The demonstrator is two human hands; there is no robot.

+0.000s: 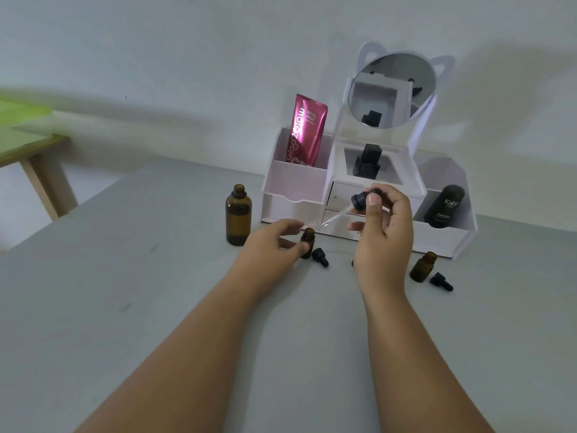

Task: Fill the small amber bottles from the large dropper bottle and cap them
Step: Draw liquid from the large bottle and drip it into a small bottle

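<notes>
Filling step: left hand [274,242] pinches small bottle [308,242]; right hand [382,226] grips dropper [349,207], tip just above; next, squeeze.

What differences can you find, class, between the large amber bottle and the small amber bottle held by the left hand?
The large amber bottle is much taller and wider than the small amber bottle. The large one stands free on the table; the small one is steadied by the left hand. The dropper in the right hand points at the small one, not the large one. Both are upright, uncapped brown glass.
</notes>
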